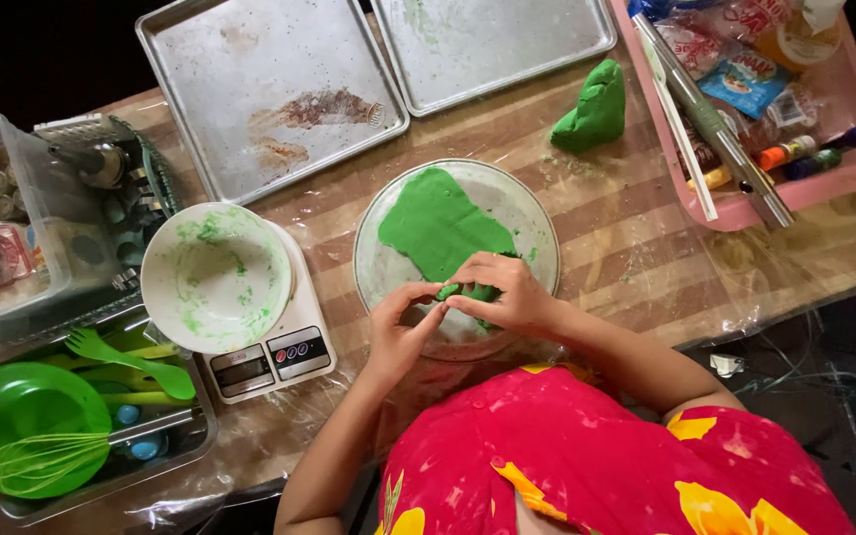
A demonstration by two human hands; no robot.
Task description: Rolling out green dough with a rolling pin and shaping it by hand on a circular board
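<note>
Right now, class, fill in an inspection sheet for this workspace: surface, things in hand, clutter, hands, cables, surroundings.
Surface: striped wooden table under clear plastic film.
Things in hand: flattened green dough on a round glass plate; a second dough lump lies apart on the table.
Clutter: smeared white bowl on a kitchen scale; two baking trays; pink tray of packets and tubes; bin with green utensils and whisk.
Hands: left hand and right hand both pinch the dough's near edge.
Cables: wires on the floor, at the right.
Surroundings: dark; little visible.
</note>
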